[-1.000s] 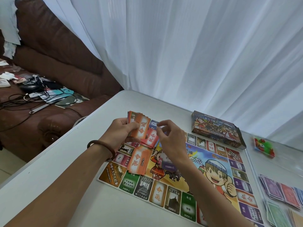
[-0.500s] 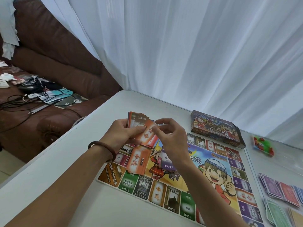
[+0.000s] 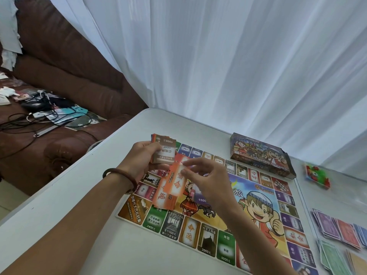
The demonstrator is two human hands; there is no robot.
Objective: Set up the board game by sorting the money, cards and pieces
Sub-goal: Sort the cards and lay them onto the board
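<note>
I see the game box (image 3: 260, 155) at 1 o'clock on the white table (image 3: 79, 215), its contents hidden, and a bag of pieces (image 3: 317, 175) at 2. The left hand (image 3: 143, 159) grips a card stack (image 3: 163, 150) over the board (image 3: 258, 205). The right hand (image 3: 206, 181), fingers loosely spread, meets an orange card (image 3: 176, 181); I cannot tell if it pinches. Money piles (image 3: 337, 229) lie at 4, by the table edge.
</note>
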